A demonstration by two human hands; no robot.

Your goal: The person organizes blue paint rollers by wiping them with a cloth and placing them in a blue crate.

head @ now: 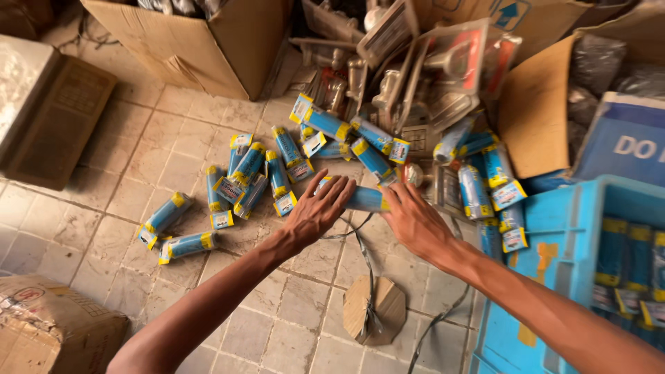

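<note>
Several small blue rolls with yellow ends and paper tags (244, 181) lie scattered on the tiled floor. My left hand (316, 211) reaches out with fingers spread, its fingertips at one blue roll (364, 199). From the other side my right hand (413, 220) touches the same roll, fingers curled toward it. Whether either hand grips the roll is unclear. More of the same rolls sit packed in a light blue crate (564, 235) at the right.
Open cardboard boxes (208, 41) stand at the back, one (537, 111) tipped on its side. Blister-packed metal hardware (415, 69) is piled behind the rolls. A taped carton (48, 332) sits bottom left, a cardboard scrap with strapping (374, 308) lies near me.
</note>
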